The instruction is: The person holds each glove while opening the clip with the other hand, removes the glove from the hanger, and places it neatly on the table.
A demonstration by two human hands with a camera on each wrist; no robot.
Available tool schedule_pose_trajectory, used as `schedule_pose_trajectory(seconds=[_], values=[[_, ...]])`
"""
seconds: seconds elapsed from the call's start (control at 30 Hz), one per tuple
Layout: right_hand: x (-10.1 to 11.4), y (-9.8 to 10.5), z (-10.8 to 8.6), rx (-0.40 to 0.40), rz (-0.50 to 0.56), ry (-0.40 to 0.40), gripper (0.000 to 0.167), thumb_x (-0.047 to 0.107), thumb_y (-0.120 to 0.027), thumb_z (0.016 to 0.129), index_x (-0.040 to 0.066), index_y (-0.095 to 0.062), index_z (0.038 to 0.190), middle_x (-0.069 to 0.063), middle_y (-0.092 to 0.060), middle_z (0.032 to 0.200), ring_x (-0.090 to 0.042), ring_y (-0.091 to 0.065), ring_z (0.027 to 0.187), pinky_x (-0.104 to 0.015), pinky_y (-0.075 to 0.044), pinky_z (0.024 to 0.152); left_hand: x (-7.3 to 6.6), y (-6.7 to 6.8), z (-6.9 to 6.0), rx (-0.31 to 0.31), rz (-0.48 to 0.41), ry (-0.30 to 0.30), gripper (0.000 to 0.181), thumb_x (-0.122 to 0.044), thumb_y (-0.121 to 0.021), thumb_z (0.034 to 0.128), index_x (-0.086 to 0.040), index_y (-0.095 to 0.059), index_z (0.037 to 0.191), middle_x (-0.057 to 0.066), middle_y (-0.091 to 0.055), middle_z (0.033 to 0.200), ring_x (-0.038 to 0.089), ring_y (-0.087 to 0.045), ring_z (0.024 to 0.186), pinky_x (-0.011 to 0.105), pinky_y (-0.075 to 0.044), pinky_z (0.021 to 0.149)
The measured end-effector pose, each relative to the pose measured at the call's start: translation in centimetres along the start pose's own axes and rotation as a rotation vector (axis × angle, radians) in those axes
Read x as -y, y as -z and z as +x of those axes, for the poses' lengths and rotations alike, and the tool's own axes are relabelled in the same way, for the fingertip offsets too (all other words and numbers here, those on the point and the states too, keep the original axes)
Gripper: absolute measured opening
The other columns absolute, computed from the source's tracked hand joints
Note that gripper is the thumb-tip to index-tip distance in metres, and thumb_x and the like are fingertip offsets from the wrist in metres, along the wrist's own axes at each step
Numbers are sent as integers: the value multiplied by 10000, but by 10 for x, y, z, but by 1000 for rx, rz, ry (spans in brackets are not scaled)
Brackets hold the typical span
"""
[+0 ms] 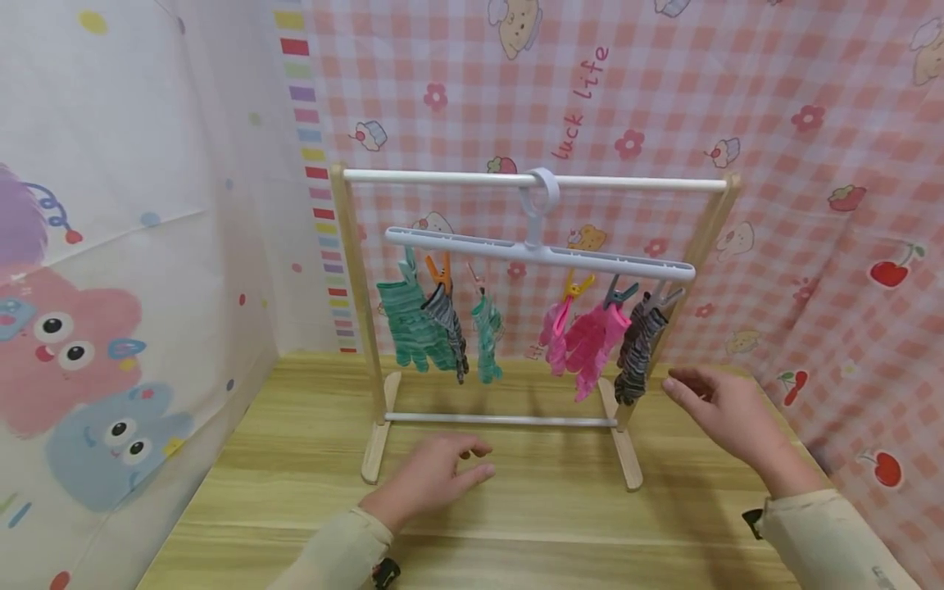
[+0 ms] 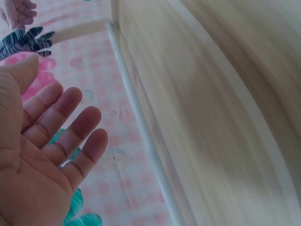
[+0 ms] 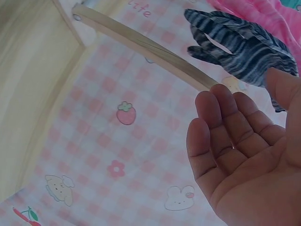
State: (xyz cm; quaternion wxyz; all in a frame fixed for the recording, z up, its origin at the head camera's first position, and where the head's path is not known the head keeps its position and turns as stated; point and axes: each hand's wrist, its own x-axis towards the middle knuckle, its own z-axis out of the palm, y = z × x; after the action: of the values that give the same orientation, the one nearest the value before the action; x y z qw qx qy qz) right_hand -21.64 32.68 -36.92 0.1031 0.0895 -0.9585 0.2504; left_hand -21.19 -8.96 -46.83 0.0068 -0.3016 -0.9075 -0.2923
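Several small knitted gloves hang by clips from a light grey hanger (image 1: 612, 260). On its left side are a wide green glove (image 1: 416, 324), a black-and-grey striped glove (image 1: 446, 315) and a narrow green glove (image 1: 487, 340). Pink gloves (image 1: 597, 336) and another dark striped glove (image 1: 638, 352) hang on the right. My left hand (image 1: 431, 475) is held in front of the rack's lower bar, fingers relaxed and holding nothing. Just right of the dark striped glove, my right hand (image 1: 726, 414) is apart from it, palm bare in the right wrist view.
A wooden rack with a white top rod (image 1: 442, 177) carries the hanger by its hook. Its feet (image 1: 374, 459) stand on a wood-grain table (image 1: 516, 524). Printed cloth (image 1: 472, 90) covers the back and right, and a white cartoon cloth (image 1: 133, 205) the left.
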Motion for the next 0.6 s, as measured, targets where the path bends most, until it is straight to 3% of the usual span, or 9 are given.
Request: schedule_pose_trajectory(seconds=[0.27, 0.6], values=[[5, 8, 1, -4, -24, -24, 579, 509, -533, 1110, 34, -663, 1414, -220, -758, 1254, -389, -725, 1064, -543, -607, 815, -18, -5, 13, 1, 8, -24, 315, -395, -681, 1057, -173, -756, 1266, -3, -792, 1247, 194, -747, 1089, 343, -608, 929], [13, 13, 3, -22, -7, -1, 534, 474, -560, 1108, 53, -665, 1419, -193, -774, 1219, -332, -730, 1020, -451, -603, 766, -28, -10, 22, 5, -16, -43, 355, -437, -667, 1058, -184, -745, 1294, -20, -778, 1281, 153, -733, 1101, 288, -593, 937]])
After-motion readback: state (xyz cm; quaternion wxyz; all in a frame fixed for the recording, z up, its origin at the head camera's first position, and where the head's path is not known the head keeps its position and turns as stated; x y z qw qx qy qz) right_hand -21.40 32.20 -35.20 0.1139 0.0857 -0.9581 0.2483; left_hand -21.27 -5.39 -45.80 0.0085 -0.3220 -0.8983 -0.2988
